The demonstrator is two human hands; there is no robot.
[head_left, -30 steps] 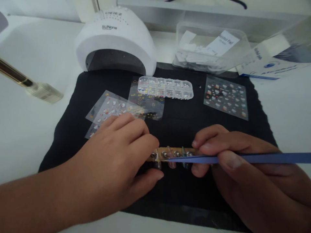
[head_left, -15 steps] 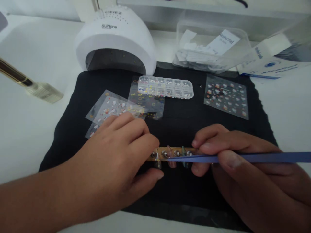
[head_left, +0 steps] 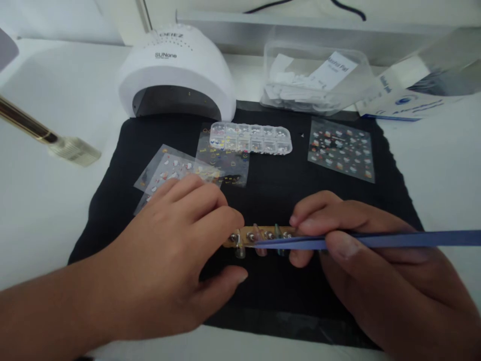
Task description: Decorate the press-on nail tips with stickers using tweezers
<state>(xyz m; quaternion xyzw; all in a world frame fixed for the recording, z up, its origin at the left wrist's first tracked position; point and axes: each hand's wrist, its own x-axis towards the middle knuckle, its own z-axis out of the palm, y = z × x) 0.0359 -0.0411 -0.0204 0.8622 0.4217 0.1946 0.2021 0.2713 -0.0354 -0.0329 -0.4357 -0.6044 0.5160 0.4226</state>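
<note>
My left hand (head_left: 169, 255) is over the left end of a wooden nail tip stand (head_left: 246, 232), its index finger bent down onto it. The thumb sticks out in front, apart from the nails. Along the stand sit silver round holders with a clear nail tip (head_left: 240, 249), a pinkish one (head_left: 260, 246) and a dark green one (head_left: 278, 240). Between thumb and fingers, my right hand (head_left: 361, 255) grips blue tweezers (head_left: 402, 239). Their points are beside the clear nail tip; whether they touch it I cannot tell. Right fingertips are close to the stand's right end.
A black cloth (head_left: 285, 195) lies beneath. Sticker sheets (head_left: 169, 165) lie left, another sheet (head_left: 341, 150) right. Behind are a rhinestone case (head_left: 250, 139), a white nail lamp (head_left: 176, 65), a clear bin (head_left: 319, 75) of alcohol pads and a box (head_left: 402, 95). A brush (head_left: 73, 148) is at left.
The left thumb has drawn slightly back from the clear nail tip. The tweezers stay beside that nail. The whole view has shifted a little.
</note>
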